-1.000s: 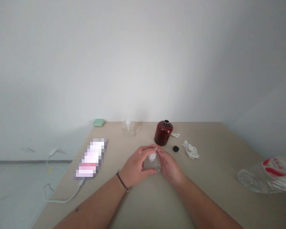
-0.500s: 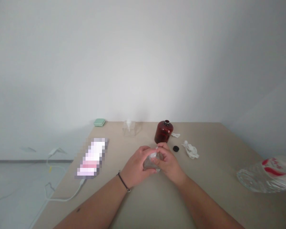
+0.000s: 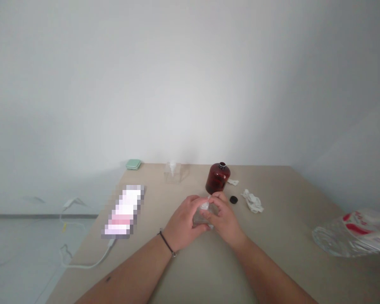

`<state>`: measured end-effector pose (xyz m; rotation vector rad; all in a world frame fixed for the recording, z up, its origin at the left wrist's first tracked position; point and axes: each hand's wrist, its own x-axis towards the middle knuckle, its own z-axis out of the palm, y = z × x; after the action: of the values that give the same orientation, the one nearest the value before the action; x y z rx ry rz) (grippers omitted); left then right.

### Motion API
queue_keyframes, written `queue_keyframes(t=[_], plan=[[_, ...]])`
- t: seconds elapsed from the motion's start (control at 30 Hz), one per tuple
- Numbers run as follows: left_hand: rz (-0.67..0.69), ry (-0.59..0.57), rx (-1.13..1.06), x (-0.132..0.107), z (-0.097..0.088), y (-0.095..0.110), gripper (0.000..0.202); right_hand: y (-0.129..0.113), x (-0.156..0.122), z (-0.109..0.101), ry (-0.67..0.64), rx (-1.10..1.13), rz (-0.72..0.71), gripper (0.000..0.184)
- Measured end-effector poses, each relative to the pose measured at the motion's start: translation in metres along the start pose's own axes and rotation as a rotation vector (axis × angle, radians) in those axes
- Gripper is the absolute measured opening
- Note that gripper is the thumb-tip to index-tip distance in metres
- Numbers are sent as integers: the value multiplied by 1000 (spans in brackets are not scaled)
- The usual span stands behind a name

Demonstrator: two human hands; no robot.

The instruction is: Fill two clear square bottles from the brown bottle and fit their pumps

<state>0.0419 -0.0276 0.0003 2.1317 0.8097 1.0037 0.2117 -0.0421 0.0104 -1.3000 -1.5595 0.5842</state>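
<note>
My left hand (image 3: 184, 223) is wrapped round a small clear bottle (image 3: 200, 217) with a whitish top, low over the table. From the other side my right hand (image 3: 225, 217) grips the same bottle, its thumb and fingers closed at the upper part. Fingers of both hands cover much of the bottle, so its full shape is hidden. Just beyond the hands stands a dark red-brown bottle (image 3: 217, 179) with an uncapped neck. To the right of my right hand lies a small black cap (image 3: 233, 199).
A clear square bottle with a white nozzle (image 3: 172, 172) stands near the wall. Crumpled tissue (image 3: 253, 202) lies right of the cap. On the left are a phone (image 3: 125, 211) with a white cable (image 3: 90, 266) and a green case (image 3: 133, 164). A large plastic bottle (image 3: 351, 234) lies at right.
The view has shifted slightly, so the table items sit a little lower. Both hands keep hold of the small clear bottle, with hardly any change in grip.
</note>
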Motion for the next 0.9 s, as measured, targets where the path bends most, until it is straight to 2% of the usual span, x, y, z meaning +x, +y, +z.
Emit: queue_keyframes(t=[0.17,0.33,0.47,0.6,0.9], plan=[[-185,40,-64,-2,3,-3,95,-6,-1,-6,-19,-165,-28,19],[-180,42,-97,-1,4,-4,94,-30,-10,-8,71,-564,-55,23],[-136,31,-99,0,3,-5,90,-52,-11,-2,-55,-808,-98,24],[-105,52,-105,1,2,-4,89,-60,-1,1,-108,-975,-83,23],[-73,43,-156,3,1,-6,92,-69,17,-8,-373,-987,-149,19]])
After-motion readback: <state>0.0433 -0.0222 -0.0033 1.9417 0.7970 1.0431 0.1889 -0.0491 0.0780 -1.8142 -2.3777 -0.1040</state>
